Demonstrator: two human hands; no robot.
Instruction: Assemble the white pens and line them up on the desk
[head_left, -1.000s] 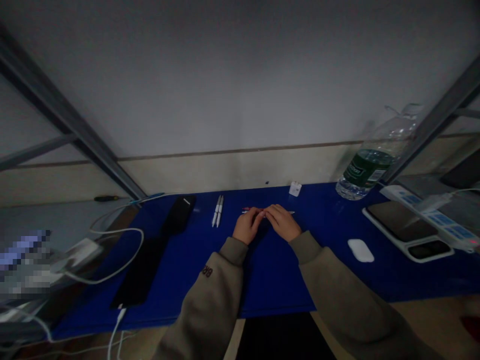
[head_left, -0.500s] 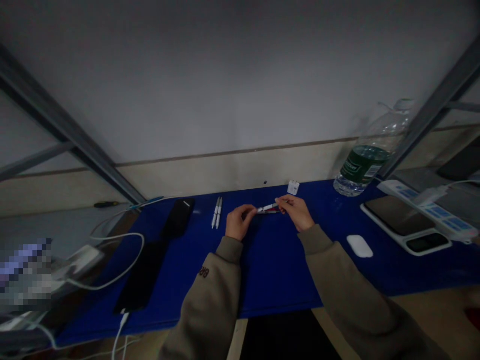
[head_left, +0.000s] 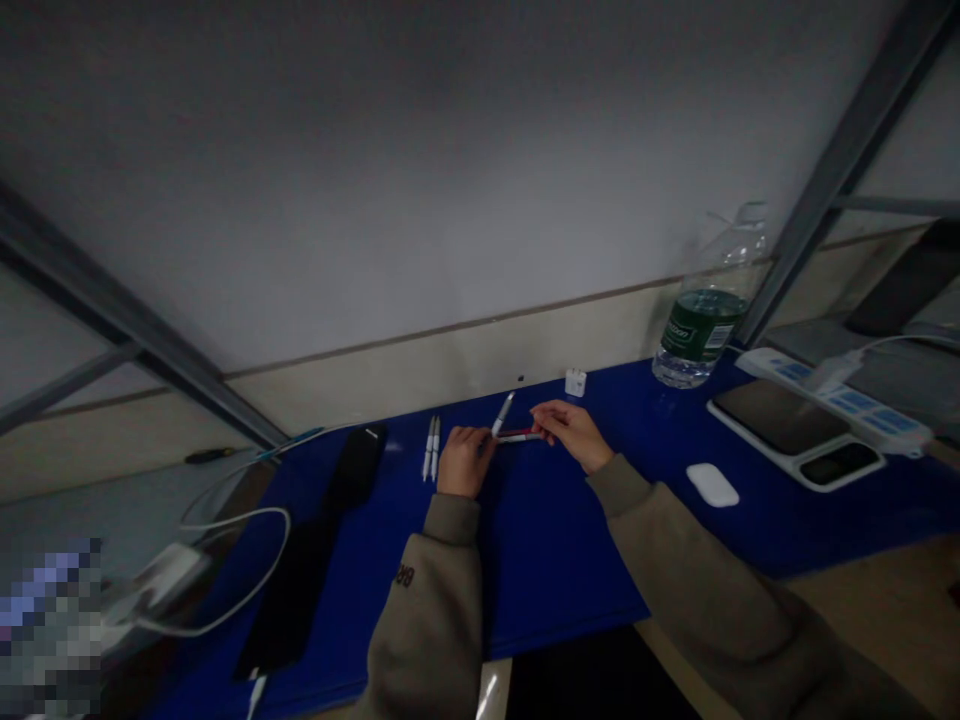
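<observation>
The person's left hand [head_left: 461,462] is curled in, thumb and fingers closed around the lower end of a slanted white pen [head_left: 504,413]; the pen rises from the fingers up and away to the right, its upper end pointing toward the wall [head_left: 360,370]; to the right of this grip, a red-and-white strip [head_left: 519,436], pen-like in shape, lies across the blue tabletop [head_left: 559,560], its near end just beside the left fingers and its far end near the right fingertips; the right hand [head_left: 570,432] is half curled, thumb and fingertips drawn close together, and one cannot tell whether anything small is pinched there; the slanted pen stands to the left of this hand, apart from it; just left of the left hand, a pair of white pens [head_left: 427,452] lies side by side, tips toward the person; farther left lies a black phone [head_left: 357,465]; beyond the right hand, near the wall, sits a white plug adapter [head_left: 575,382]; to the right are a white rounded case [head_left: 712,485], a flat scale [head_left: 780,415] and a large bottle [head_left: 696,335] with a green label.
</observation>
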